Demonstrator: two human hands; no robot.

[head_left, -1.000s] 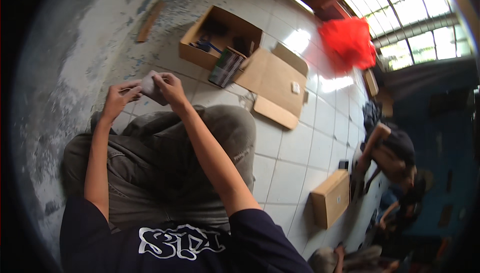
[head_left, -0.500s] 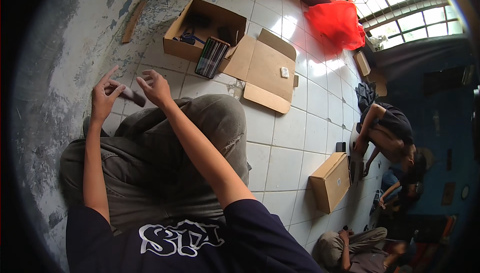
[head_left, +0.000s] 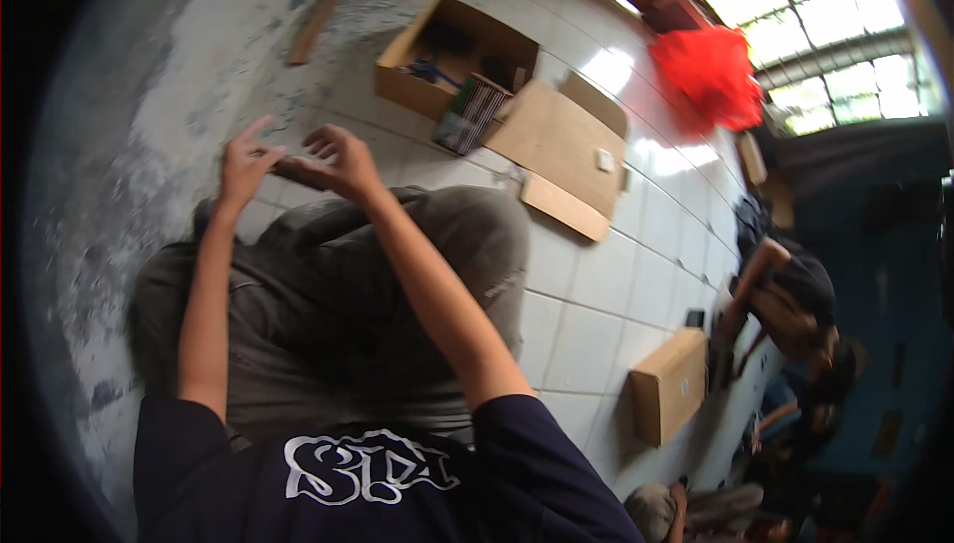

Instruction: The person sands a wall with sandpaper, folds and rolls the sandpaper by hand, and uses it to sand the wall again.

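My left hand (head_left: 244, 167) is pinching a dark oblong object (head_left: 300, 172) between thumb and fingers, near the wall side. Blur leaves the kind of object unclear. Its far end reaches the palm side of my right hand (head_left: 350, 165). The right fingers are bent but apart, raised above the object rather than wrapped round it. Both hands are held in the air beyond my folded legs (head_left: 397, 265). Past them stands an open cardboard box (head_left: 405, 91) with dark items and a blue strap inside. A stack of dark, thin-edged flat items (head_left: 471, 114) leans against its near corner.
A flattened cardboard piece (head_left: 566, 146) lies on the tiles with a small white item (head_left: 604, 159) on it. The rough wall (head_left: 149, 146) runs along my left. At right are a closed carton (head_left: 668, 389), a red plastic bag (head_left: 706, 76) and a crouching person (head_left: 790, 295).
My view has shifted, so the room appears farther right. The dark object has tilted up at its far end and now meets my right hand.
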